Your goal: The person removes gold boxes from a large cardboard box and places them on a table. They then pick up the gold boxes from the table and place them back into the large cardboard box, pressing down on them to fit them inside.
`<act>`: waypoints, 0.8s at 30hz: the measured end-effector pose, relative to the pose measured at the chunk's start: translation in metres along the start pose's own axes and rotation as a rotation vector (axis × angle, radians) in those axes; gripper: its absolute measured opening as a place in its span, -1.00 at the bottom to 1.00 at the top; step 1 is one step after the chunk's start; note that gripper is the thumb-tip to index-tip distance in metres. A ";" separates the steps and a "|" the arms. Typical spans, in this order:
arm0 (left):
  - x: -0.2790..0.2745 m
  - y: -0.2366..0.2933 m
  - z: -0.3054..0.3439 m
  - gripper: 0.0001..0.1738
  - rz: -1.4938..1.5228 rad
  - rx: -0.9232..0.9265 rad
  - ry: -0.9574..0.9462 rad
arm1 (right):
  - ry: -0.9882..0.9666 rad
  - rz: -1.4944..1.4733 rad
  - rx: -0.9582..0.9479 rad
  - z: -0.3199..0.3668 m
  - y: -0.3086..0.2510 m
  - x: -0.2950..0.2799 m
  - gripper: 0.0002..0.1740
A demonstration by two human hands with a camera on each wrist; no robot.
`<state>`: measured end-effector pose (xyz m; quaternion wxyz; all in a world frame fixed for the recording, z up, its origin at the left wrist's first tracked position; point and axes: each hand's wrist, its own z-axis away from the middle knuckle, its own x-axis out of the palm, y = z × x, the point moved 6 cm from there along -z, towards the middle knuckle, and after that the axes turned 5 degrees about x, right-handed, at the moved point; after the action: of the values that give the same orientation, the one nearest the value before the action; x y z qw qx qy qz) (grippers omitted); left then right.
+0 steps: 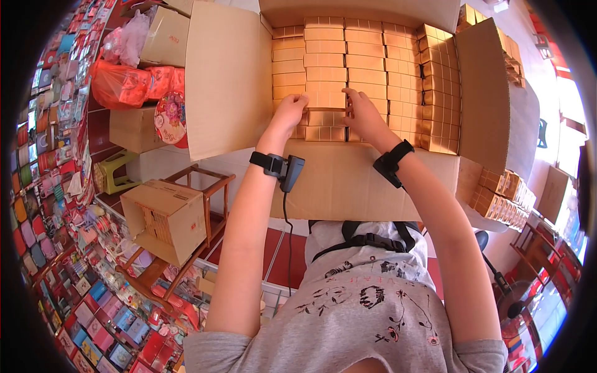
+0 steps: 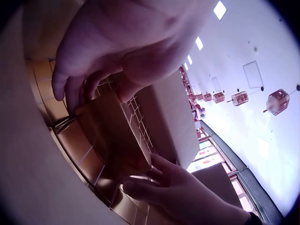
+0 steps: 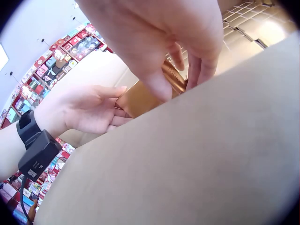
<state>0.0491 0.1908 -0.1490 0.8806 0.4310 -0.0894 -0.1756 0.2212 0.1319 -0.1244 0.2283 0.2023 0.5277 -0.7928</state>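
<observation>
Between my two hands a small gold box (image 1: 326, 100) is held above the near rows in a large cardboard carton (image 1: 367, 180). My left hand (image 1: 288, 115) grips its left end and my right hand (image 1: 368, 118) its right end. In the left wrist view the box (image 2: 112, 136) is tilted, with the left thumb on its edge. The right wrist view shows both ends of the box (image 3: 139, 100) pinched between thumbs and fingers. Neat rows of similar gold boxes (image 1: 367, 61) fill the carton around it. The carton's near wall hides part of the right hand's fingertips in that view.
The carton's flaps (image 1: 221, 81) stand spread out at the sides. More gold boxes (image 1: 505, 193) are stacked at the right. On a wooden chair to the left sits a smaller carton (image 1: 177, 224). Red plastic bags (image 1: 121, 84) and crowded shop goods (image 1: 93, 311) lie farther left.
</observation>
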 end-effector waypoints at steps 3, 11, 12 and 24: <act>0.000 0.000 0.002 -0.67 -0.061 -0.086 0.024 | -0.023 0.031 0.007 0.000 -0.001 0.000 -0.26; 0.002 0.001 0.005 -0.65 -0.064 -0.042 0.063 | -0.039 0.002 0.012 0.007 -0.005 -0.004 -0.26; 0.002 0.001 0.005 -0.63 -0.062 -0.030 0.082 | -0.038 -0.002 0.021 0.007 -0.005 -0.005 -0.27; 0.003 -0.004 0.004 -0.56 -0.195 -0.047 0.084 | -0.118 -0.348 0.159 0.009 0.009 -0.003 -0.28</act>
<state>0.0496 0.1841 -0.1499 0.8721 0.4239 -0.0061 -0.2442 0.2277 0.1213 -0.1261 0.1018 0.0787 0.4759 -0.8700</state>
